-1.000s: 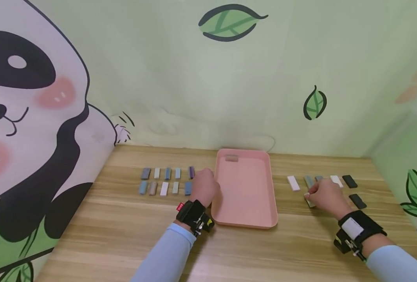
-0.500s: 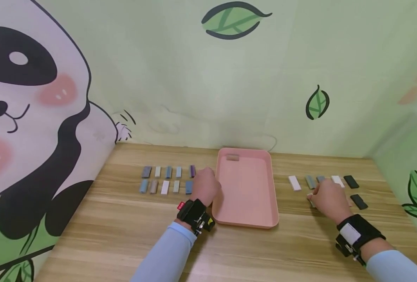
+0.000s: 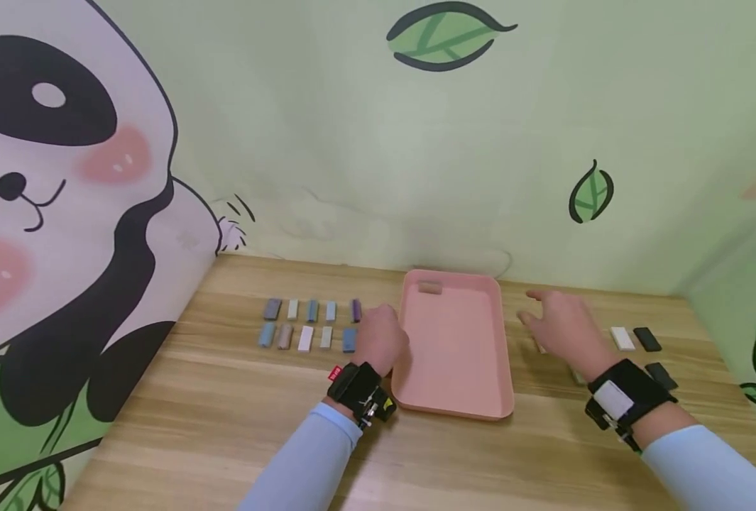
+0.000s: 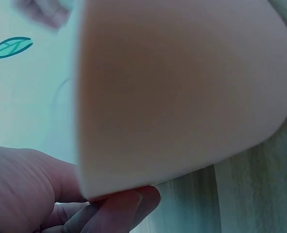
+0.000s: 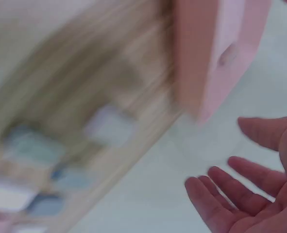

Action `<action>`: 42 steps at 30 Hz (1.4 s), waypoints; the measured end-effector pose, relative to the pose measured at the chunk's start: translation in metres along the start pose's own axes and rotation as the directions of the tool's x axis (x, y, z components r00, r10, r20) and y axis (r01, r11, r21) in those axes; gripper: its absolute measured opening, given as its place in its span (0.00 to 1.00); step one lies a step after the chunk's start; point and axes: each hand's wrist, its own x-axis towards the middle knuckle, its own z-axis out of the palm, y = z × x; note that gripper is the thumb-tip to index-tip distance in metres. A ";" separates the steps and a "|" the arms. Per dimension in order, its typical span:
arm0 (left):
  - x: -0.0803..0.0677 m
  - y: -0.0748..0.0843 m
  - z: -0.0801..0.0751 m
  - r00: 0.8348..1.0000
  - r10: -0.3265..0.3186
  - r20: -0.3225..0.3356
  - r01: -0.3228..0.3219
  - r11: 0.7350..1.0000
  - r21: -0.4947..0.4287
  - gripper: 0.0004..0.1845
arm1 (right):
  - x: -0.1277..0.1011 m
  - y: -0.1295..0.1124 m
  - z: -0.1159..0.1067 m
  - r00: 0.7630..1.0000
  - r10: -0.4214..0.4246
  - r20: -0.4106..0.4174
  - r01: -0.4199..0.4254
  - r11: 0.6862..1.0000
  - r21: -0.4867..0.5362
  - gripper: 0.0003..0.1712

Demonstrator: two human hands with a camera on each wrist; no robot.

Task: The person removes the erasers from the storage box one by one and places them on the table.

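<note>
A pink tray (image 3: 457, 355) lies on the table, a small brown block (image 3: 430, 287) at its far end. My left hand (image 3: 380, 339) grips the tray's left side; in the left wrist view the thumb and fingers (image 4: 128, 208) pinch the edge of the tray (image 4: 182, 97). My right hand (image 3: 566, 330) hovers right of the tray, fingers spread and holding nothing. The right wrist view shows its fingers (image 5: 240, 189) apart from the tray wall (image 5: 194, 53). Beneath that hand, a white block (image 3: 541, 346) and a pale green block (image 3: 577, 376) are partly covered.
Left of the tray stand two rows of small blocks in blue, white, grey and purple, such as a white block (image 3: 305, 338) and a purple block (image 3: 355, 311). Beyond my right hand lie a white block (image 3: 622, 338) and black blocks (image 3: 647, 339). A painted wall (image 3: 352, 142) rises behind.
My right hand has left the pale green block, risen and moved left and away from me toward the tray, its fingers spreading. The left hand stays on the tray. The head view has shifted slightly.
</note>
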 end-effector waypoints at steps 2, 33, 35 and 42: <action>0.000 -0.001 0.000 1.000 -0.007 0.004 0.007 1.000 0.003 0.01 | 0.016 -0.020 0.010 0.996 -0.094 0.000 0.094 0.996 0.000 0.30; -0.003 -0.004 0.004 0.991 0.103 -0.086 -0.093 0.989 0.112 0.02 | 0.105 -0.089 0.101 0.950 -0.309 0.048 0.312 0.948 -0.062 0.12; -0.003 -0.003 0.003 0.993 0.090 -0.079 -0.081 0.991 0.104 0.02 | 0.108 -0.088 0.102 0.958 -0.283 0.053 0.285 0.958 -0.040 0.12; -0.005 -0.001 0.001 0.996 0.066 -0.063 -0.060 0.994 0.094 0.02 | 0.110 -0.086 0.104 0.968 -0.244 0.060 0.243 0.970 0.027 0.09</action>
